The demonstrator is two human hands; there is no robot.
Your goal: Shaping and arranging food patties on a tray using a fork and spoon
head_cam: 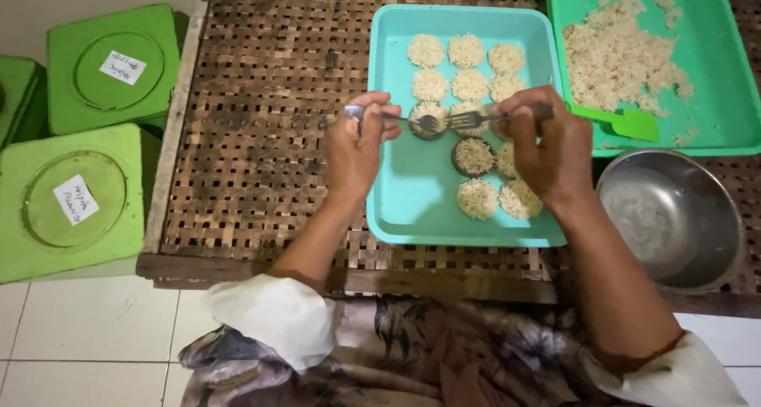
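Note:
My left hand (354, 145) grips a metal spoon (396, 117) whose tip presses into a small round mould filled with rice (428, 120). My right hand (547, 141) holds a fork (474, 119) with its tines at the same mould. Both hands hover over a turquoise tray (412, 201) that carries several round rice cakes (468, 52) in rows. A second filled round mould (474, 156) lies just below the fork.
A green tray (729, 82) at the upper right holds loose rice (618, 54) and a green spatula (626, 122). A steel bowl (674, 217) sits at the right. Everything rests on a woven bamboo table (261, 137). Green lidded tins (71, 201) stand on the floor at the left.

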